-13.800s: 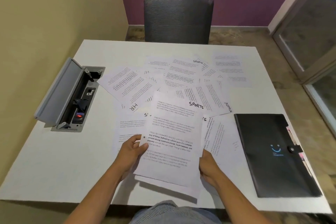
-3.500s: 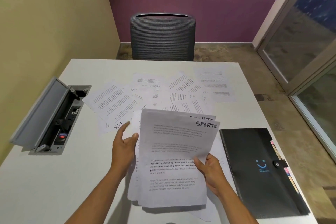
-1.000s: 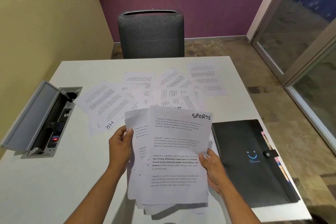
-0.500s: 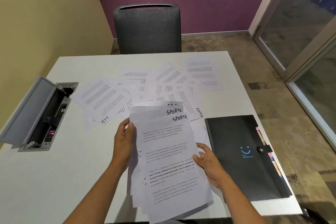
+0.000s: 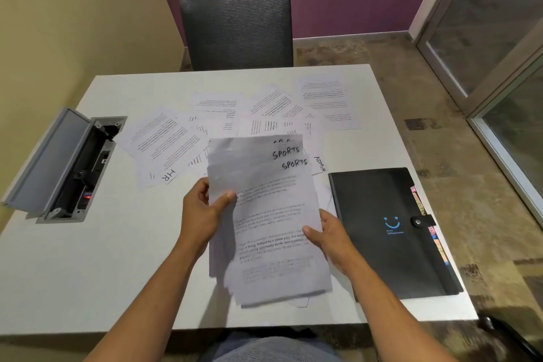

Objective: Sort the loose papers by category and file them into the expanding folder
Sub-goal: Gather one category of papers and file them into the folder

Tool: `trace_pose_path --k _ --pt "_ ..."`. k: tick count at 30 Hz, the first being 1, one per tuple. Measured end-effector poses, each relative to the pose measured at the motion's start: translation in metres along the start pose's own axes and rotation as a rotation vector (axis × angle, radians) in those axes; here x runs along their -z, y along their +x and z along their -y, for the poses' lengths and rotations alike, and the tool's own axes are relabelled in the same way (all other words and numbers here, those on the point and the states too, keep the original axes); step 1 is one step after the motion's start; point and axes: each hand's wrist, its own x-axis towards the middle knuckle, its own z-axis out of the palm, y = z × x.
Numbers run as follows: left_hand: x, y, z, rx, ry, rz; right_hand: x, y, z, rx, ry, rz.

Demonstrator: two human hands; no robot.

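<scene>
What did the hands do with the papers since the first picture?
The SPORTS stack grew as sheets marked SPORTS were gathered off the table; they now sit fanned, with three SPORTS headings showing. The left hand and right hand still hold its sides. The HR sheet, ADMIN sheet and shut black expanding folder stayed put.

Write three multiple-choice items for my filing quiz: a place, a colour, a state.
1. The black expanding folder lies:
A. right of the held papers
B. on the chair
C. inside the cable box

2. The smile mark on the folder is:
A. red
B. blue
C. yellow

3. The folder's snap strap is:
A. torn off
B. hanging open
C. fastened

Answers:
1 A, it lies on the white table beside the right hand.
2 B, a blue curve shows on the cover.
3 C, the strap lies over the cover; the left hand and right hand grip the handwritten SPORTS sheets.
</scene>
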Motion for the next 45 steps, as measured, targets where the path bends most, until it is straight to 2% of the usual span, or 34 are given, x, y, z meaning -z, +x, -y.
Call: trace_pose_path --k 5,8,11,17,21,25,31,39,45 --pt "0.007 -0.002 -0.038 -0.246 -0.087 -0.021 -0.015 -0.01 0.04 0.288 -0.134 -0.124" --pt "0.01 -0.009 -0.052 -0.352 -0.203 -0.012 -0.027 -0.013 0.053 0.378 -0.127 -0.21" --pt "0.014 -0.014 -0.045 -0.408 -0.262 -0.037 -0.034 -0.016 0.052 0.442 -0.097 -0.22" --pt "0.018 -0.025 0.018 -0.263 -0.112 -0.008 -0.052 -0.016 0.023 0.335 -0.023 -0.276" --pt "0.009 -0.032 0.039 -0.144 -0.093 0.018 -0.06 -0.013 0.013 0.279 -0.029 -0.32" --pt "-0.001 -0.03 0.037 -0.13 -0.114 -0.041 -0.066 -0.011 0.016 0.285 -0.068 -0.329" --pt "0.0 -0.029 0.02 -0.212 -0.182 -0.098 -0.064 -0.014 0.023 0.334 -0.076 -0.347" --pt "0.003 -0.038 0.062 0.009 -0.123 -0.043 -0.068 -0.018 -0.002 0.251 -0.104 -0.298" --pt "0.006 -0.025 0.039 -0.021 -0.197 -0.088 -0.06 -0.017 -0.005 0.317 -0.061 -0.346"
